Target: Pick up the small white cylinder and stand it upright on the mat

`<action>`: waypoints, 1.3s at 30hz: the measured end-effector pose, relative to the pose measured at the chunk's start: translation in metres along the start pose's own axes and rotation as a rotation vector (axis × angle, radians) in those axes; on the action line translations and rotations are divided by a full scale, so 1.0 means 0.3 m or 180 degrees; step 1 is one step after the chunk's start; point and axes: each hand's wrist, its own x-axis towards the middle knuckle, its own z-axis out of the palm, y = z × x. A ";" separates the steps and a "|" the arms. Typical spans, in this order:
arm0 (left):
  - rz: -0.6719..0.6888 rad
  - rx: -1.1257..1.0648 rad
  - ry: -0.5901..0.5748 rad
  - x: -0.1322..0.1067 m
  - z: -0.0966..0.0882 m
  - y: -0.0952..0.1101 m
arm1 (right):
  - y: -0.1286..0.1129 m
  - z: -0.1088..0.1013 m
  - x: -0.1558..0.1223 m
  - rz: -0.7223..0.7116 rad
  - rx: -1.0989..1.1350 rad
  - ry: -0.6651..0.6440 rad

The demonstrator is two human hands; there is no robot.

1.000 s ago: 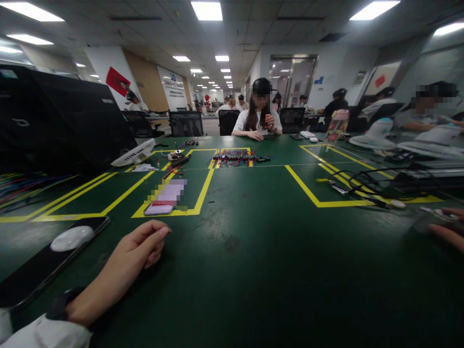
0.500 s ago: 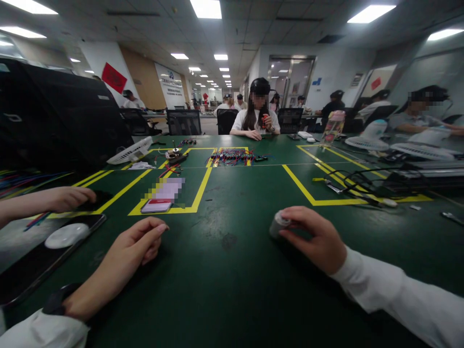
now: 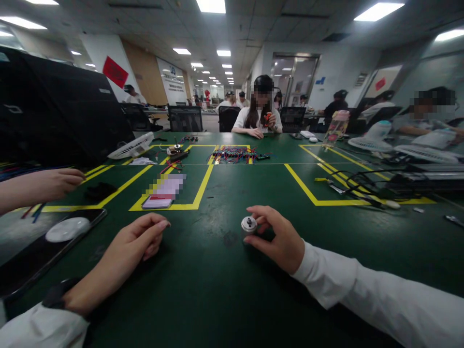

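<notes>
Near the middle of the table, my right hand point(image 3: 277, 237) has its thumb and fingers around a small silver cylindrical motor point(image 3: 248, 224). The motor stands upright, its round top with a short shaft facing up; its lower side is partly hidden by my thumb. My left hand point(image 3: 136, 237) rests on the table to the left, fingers curled in and thumb against the index finger. Nothing shows at its fingertips. A phone point(image 3: 159, 198) lies just beyond my left hand.
Another person's hand point(image 3: 65, 182) reaches in at the left, above a dark tablet-like slab point(image 3: 29, 258) bearing a white oval object point(image 3: 68, 229). Wired boards point(image 3: 237, 154) lie ahead. Black cables point(image 3: 362, 186) are tangled at the right. A person point(image 3: 259, 113) sits opposite.
My right hand has moved left with the motor, which has gone from leaning to upright. The other person's hand at the left has drawn back from a dark item. My left hand stays put.
</notes>
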 end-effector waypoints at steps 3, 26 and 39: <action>0.0012 0.0053 0.0025 0.000 0.001 0.003 | 0.001 0.000 0.012 0.0189 0.0117 -0.0051; 0.0027 -0.0023 -0.0017 -0.003 -0.003 0.001 | 0.027 -0.135 0.025 0.0260 -0.0296 -0.0501; 0.0005 -0.0039 0.0072 0.003 0.002 0.006 | 0.023 -0.132 -0.017 0.0501 -0.0400 -0.0249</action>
